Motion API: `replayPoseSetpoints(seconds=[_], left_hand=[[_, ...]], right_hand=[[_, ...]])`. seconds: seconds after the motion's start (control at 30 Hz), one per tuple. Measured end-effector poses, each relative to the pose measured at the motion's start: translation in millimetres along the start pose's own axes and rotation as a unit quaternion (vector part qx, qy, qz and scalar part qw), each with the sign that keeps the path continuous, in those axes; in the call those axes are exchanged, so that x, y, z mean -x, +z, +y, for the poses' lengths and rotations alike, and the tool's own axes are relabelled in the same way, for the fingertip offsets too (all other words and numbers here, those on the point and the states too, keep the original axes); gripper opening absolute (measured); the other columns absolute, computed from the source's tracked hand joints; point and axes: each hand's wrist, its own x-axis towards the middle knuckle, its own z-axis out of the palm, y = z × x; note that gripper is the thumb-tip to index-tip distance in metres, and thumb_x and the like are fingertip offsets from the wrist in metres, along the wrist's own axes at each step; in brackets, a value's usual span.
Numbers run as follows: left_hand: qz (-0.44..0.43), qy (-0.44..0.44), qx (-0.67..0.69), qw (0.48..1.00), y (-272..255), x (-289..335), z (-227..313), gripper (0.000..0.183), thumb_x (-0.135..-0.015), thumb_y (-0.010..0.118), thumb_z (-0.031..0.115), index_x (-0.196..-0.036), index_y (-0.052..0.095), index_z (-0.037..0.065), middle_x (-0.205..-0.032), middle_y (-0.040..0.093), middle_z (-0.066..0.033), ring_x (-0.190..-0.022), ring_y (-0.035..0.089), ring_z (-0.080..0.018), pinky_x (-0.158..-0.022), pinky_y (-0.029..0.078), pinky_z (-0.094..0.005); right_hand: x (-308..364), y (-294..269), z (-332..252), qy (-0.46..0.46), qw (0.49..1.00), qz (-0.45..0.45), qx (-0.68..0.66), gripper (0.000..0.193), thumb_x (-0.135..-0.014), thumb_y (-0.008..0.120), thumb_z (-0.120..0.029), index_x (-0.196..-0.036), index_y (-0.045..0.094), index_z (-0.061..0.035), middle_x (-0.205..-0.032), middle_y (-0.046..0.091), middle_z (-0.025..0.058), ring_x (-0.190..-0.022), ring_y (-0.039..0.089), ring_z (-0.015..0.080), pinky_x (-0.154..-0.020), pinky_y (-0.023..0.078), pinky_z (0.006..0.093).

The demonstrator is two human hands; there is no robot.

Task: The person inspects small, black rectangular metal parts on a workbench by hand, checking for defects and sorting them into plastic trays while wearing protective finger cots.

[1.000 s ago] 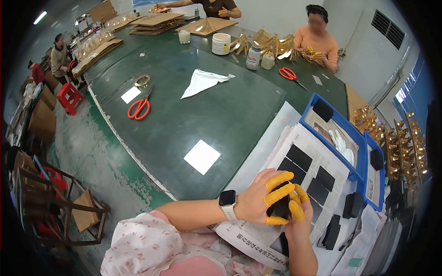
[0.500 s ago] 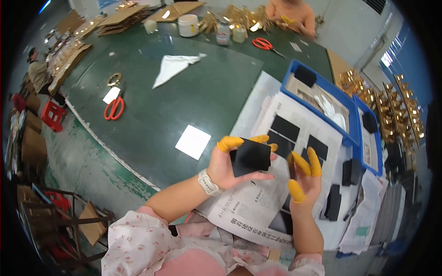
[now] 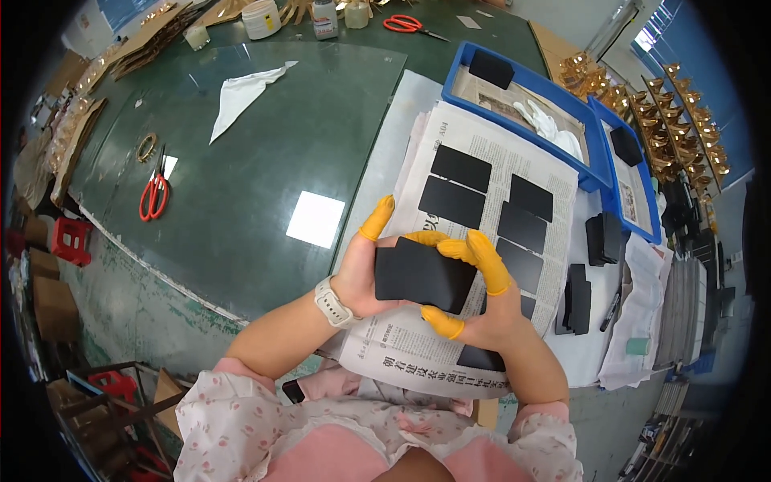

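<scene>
Plainly, your left hand (image 3: 361, 269) bears a stack of black plates (image 3: 424, 279), which lies across your palm and lower fingers. Your left thumb stands raised beyond the stack's far left corner, clear of its face, while a yellow-covered left fingertip shows just past the far edge. Your right hand (image 3: 499, 313) is set wide around the right end of the same stack: its yellow-covered fingers (image 3: 488, 261) reach the far right corner, and its thumb sits at the near edge. You cannot tell from this view whether that right thumb presses on the plates.

Beneath your hands, a newspaper (image 3: 438, 349) covers part of the table (image 3: 265, 177). On it, to the far side and right of your fingers, loose black plates (image 3: 452, 201) lie in two rows. Farther right, beyond the paper, stand dark upright stacks (image 3: 577, 299) with a pen (image 3: 610, 312) beside them. At the far right a blue tray (image 3: 514, 138) holds a white glove (image 3: 546, 128). To your left lie red-handled scissors (image 3: 154, 197) and a white square (image 3: 316, 218).
</scene>
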Motion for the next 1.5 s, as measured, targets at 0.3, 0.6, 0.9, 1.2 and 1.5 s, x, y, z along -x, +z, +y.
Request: replayPoseSetpoints(seconds=[0.3,0.6,0.9,1.2,1.5], left_hand=[[0.065,-0.017,-0.058,0.996,9,-2,-4,0.099,-0.095,0.034,0.081,-0.145,0.049,-0.002,-0.138,0.059,-0.0229,-0.122,0.062,-0.0414,-0.108,0.047,-0.0536],[0.011,-0.013,-0.034,0.999,5,1,2,0.105,-0.093,0.030,0.084,-0.148,0.046,-0.003,-0.140,0.056,-0.0273,-0.118,0.061,-0.0503,-0.108,0.046,-0.0579],[0.005,0.005,-0.051,0.999,7,2,3,0.107,-0.093,0.028,0.085,-0.150,0.045,-0.004,-0.143,0.053,-0.0299,-0.120,0.060,-0.0510,-0.110,0.044,-0.0571],[0.003,0.003,-0.038,0.999,8,3,3,0.107,-0.094,0.026,0.084,-0.151,0.043,-0.004,-0.143,0.052,-0.0313,-0.121,0.058,-0.0544,-0.111,0.042,-0.0579],[-0.004,0.003,-0.026,1.000,5,5,4,0.105,-0.095,0.027,0.083,-0.150,0.043,-0.005,-0.143,0.051,-0.0325,-0.124,0.056,-0.0561,-0.112,0.041,-0.0599]], right_hand=[[-6,1,3,-0.003,0.996,-0.087,0.036,0.098,-0.069,0.092,-0.023,-0.151,0.042,-0.0023,-0.132,0.064,0.0140,-0.126,0.056,0.0336,-0.118,0.027,0.0600],[-8,0,4,0.019,0.998,-0.039,0.048,0.089,-0.069,0.091,-0.027,-0.144,0.049,-0.0070,-0.131,0.063,0.0095,-0.130,0.052,0.0330,-0.118,0.027,0.0604],[-5,2,9,0.025,0.999,-0.035,0.032,0.103,-0.067,0.095,-0.025,-0.152,0.042,-0.0036,-0.135,0.063,0.0151,-0.133,0.056,0.0332,-0.122,0.027,0.0524],[-2,4,11,0.034,0.999,-0.027,0.008,0.107,-0.067,0.096,-0.023,-0.154,0.038,-0.0033,-0.142,0.059,0.0173,-0.135,0.054,0.0333,-0.123,0.025,0.0492],[-1,2,12,0.051,0.999,-0.017,-0.010,0.106,-0.065,0.096,-0.019,-0.154,0.040,-0.0049,-0.139,0.061,0.0171,-0.134,0.053,0.0338,-0.115,0.037,0.0455]])
